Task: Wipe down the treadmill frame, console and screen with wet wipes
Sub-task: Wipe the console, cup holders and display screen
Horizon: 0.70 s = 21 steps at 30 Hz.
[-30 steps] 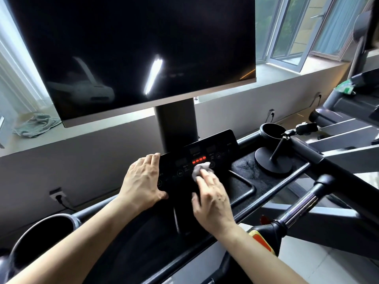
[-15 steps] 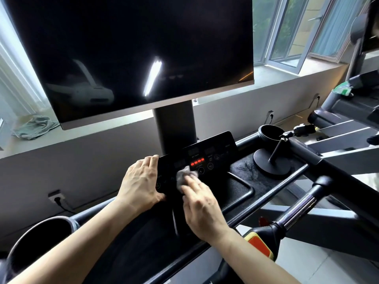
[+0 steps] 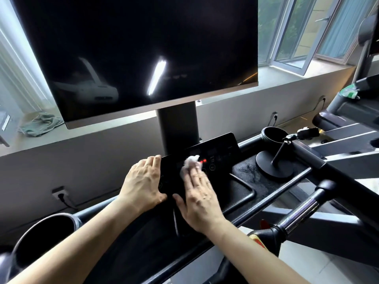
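The black console panel [image 3: 221,149] with small red lights tilts up under the large dark screen [image 3: 139,54] on its grey post. My right hand [image 3: 200,196] presses a white wet wipe [image 3: 189,161] flat against the middle of the panel, fingers stretched over it. My left hand [image 3: 143,181] rests on the panel's left edge and steadies it. The dark treadmill frame [image 3: 336,175] runs off to the right, with a chrome-and-black handlebar [image 3: 301,212] below it.
Cup holders sit at the right [image 3: 273,134] and lower left [image 3: 45,234] of the console tray. A round black stand [image 3: 273,165] rests on the tray. A green cloth [image 3: 40,124] lies on the window sill. A second machine [image 3: 352,119] stands to the right.
My right hand slid the wipe left across the panel, then up and back toward the red lights. My left hand stayed on the panel's left edge.
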Available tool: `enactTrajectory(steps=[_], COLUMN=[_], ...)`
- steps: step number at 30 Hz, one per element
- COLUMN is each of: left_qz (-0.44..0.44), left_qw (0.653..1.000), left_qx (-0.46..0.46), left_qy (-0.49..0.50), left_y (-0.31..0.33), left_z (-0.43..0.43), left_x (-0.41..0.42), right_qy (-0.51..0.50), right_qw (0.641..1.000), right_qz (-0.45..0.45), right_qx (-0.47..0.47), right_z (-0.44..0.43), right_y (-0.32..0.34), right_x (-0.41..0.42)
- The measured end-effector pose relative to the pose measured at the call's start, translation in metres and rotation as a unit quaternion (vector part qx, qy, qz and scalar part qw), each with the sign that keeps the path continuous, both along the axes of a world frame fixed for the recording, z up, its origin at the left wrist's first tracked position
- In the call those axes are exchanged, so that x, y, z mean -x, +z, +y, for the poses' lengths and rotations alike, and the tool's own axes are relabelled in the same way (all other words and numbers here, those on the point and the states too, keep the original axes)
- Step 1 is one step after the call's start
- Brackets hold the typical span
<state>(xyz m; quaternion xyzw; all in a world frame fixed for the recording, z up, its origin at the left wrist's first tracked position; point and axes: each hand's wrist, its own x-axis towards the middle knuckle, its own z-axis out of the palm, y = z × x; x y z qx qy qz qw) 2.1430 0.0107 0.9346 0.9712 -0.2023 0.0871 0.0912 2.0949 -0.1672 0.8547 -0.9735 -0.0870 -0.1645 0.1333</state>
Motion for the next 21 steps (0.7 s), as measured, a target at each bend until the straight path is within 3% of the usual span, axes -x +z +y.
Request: enactTrajectory(steps=[2,4,10,13,17,21], left_qz=[-0.005,-0.001,0.002,-0.002,-0.009,-0.007], left_qw=[1.0,1.0,1.0,1.0,1.0,0.999], left_qx=[0.002,-0.002,-0.023,-0.028,-0.028,-0.046], left_qy=[-0.003,-0.003,0.0,0.0,-0.003,-0.002], left_y=[0.001,0.002,0.006,0.007,0.009,0.009], left_z=[0.0,0.0,-0.001,-0.002,-0.002,-0.002], left_x=[0.001,0.0,0.002,0.003,0.004,0.004], right_qy=[0.072,0.075,-0.13,-0.06,0.08,-0.029], right_qw=[0.996,0.993,0.99,0.997,0.994,0.999], right_qz=[-0.03,-0.048,0.039,0.025,-0.012,-0.001], right_qx=[0.045,0.074,-0.036,-0.035,0.068,0.042], right_z=[0.001,-0.012,-0.05,-0.022,-0.009,-0.033], right_y=[-0.001,0.004,0.021,0.023,0.018,0.02], right_x=[-0.003,-0.017,-0.05,-0.038,-0.029,-0.045])
